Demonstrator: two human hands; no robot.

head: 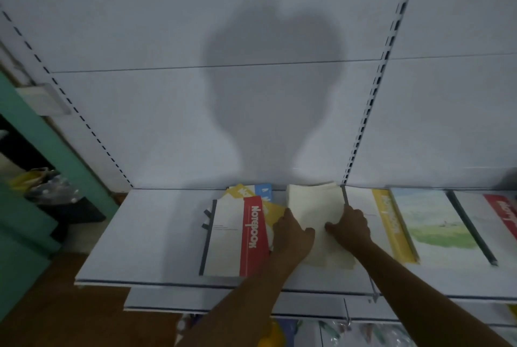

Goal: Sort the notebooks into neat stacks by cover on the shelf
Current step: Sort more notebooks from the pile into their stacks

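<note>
Both hands, left [292, 236] and right [351, 227], fingers clamped on cream notebook stack [316, 206] mid-shelf [145, 234], near back edge.

A shop, most likely a stationery store, is indicated. White metal gondola shelving [145, 234] is seen, backed by plain white panels [195, 11] and flanked by slotted uprights [372, 89] for adjustable brackets. Notebooks are laid out flat as stock: a red-banded notebook [237, 237], a yellow-banded notebook [391, 223] and a landscape-cover notebook [436, 223]. Packaged goods [363, 332] are hung on a peg hook [347, 316] beneath the shelf.
</note>
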